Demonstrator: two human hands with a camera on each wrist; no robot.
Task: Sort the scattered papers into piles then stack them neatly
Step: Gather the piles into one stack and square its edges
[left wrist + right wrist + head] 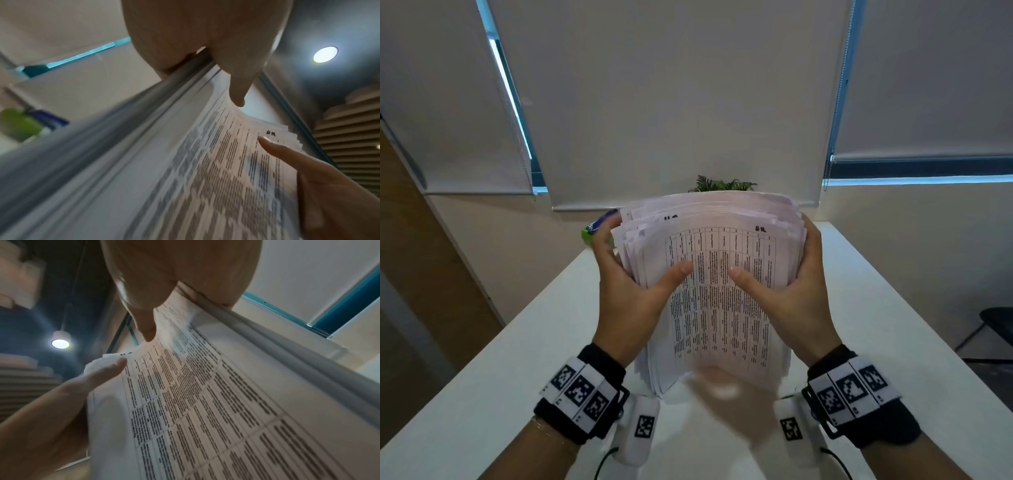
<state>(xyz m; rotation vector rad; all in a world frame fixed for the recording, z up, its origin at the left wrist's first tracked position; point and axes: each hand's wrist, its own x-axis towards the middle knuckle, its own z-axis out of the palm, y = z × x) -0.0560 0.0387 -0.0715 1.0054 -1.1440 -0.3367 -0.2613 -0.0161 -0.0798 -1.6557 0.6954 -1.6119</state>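
Observation:
A thick stack of printed papers (717,301) stands on edge on the white table (500,370), its top sheets fanned and uneven, a printed grid facing me. My left hand (633,284) grips the stack's left side, thumb on the front sheet and fingers behind. My right hand (787,291) grips the right side the same way. The left wrist view shows the stack (205,170) edge-on with my left hand's thumb (236,91) on the front sheet. In the right wrist view, the stack (216,402) fills the frame under my right hand's thumb (148,331).
A green and blue object (594,229) stands behind my left hand. A potted plant (722,185) peeks over the stack at the table's far end. Roller blinds cover the windows behind. A dark chair (993,329) sits to the right of the table.

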